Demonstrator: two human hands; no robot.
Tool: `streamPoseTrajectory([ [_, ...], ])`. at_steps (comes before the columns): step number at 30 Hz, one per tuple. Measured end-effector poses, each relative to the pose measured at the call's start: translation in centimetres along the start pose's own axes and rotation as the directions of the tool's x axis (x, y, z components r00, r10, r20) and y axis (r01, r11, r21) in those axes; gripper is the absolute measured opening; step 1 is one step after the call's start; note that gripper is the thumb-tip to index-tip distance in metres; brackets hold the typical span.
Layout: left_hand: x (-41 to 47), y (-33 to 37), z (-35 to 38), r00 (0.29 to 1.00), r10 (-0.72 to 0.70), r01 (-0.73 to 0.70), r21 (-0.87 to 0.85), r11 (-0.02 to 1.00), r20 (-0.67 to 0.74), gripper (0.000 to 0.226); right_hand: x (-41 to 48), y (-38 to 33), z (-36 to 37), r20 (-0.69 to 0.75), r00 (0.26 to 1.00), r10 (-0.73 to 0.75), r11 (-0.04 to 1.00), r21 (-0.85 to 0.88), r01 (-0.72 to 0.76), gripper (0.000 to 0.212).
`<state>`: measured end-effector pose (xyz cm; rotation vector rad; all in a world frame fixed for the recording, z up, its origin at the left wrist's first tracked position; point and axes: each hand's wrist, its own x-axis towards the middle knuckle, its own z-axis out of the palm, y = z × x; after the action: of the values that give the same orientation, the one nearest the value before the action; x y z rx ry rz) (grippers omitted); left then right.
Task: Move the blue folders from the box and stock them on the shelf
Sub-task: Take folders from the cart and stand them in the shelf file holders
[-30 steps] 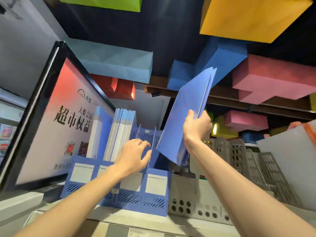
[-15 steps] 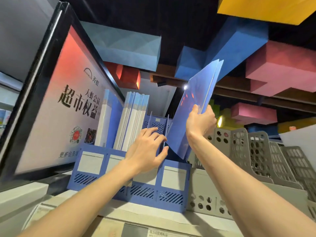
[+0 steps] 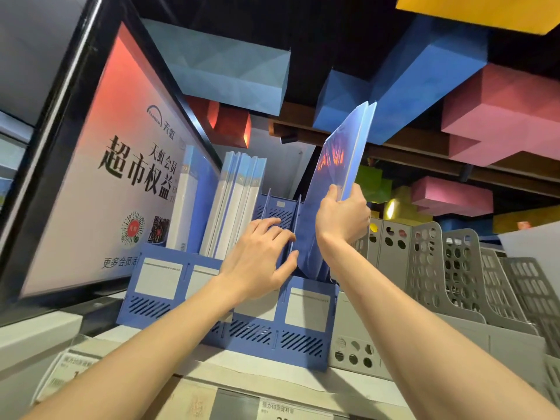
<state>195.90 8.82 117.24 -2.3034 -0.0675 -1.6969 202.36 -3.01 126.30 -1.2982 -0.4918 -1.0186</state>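
A framed sign (image 3: 100, 165) fills the left of the frame. Beside it, at lower centre, a blue file rack (image 3: 230, 331) stands on the shelf (image 3: 212, 377), with grey perforated racks (image 3: 454, 283) lined up to its right. Upright folders (image 3: 233, 207) fill the rack's two left slots. At centre frame the blue folders (image 3: 336, 177) tilt rightward, their lower edge down inside the rightmost slot. The right hand (image 3: 342, 219) has its fingers clamped round their right edge. The left hand (image 3: 260, 262), fingers spread and nearly straight, rests on a divider (image 3: 292, 234) just left of them.
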Motion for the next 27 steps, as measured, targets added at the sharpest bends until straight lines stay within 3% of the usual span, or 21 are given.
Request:
streamPoseTrajectory([
  [8,0.0,-0.1,-0.1,1.000,-0.009,0.009,0.002,1.000,0.007,0.040,-1.3,2.4,-1.2,0.045,0.999,-0.014,1.000,-0.027,0.015,0.022],
  [18,0.0,-0.1,0.1,1.000,-0.011,0.011,0.006,1.000,-0.010,0.040,-1.3,3.5,-1.5,0.198,0.973,0.117,0.989,-0.112,-0.096,0.019],
  [22,0.1,-0.1,0.1,1.000,-0.001,0.001,0.003,1.000,-0.013,0.040,-1.1,4.5,-2.0,0.401,0.907,0.130,0.989,-0.124,-0.086,0.029],
  [27,0.1,-0.2,0.1,1.000,-0.009,0.009,0.002,1.000,0.002,0.045,-0.9,5.7,-3.4,0.591,0.805,0.048,0.993,-0.116,0.025,0.032],
])
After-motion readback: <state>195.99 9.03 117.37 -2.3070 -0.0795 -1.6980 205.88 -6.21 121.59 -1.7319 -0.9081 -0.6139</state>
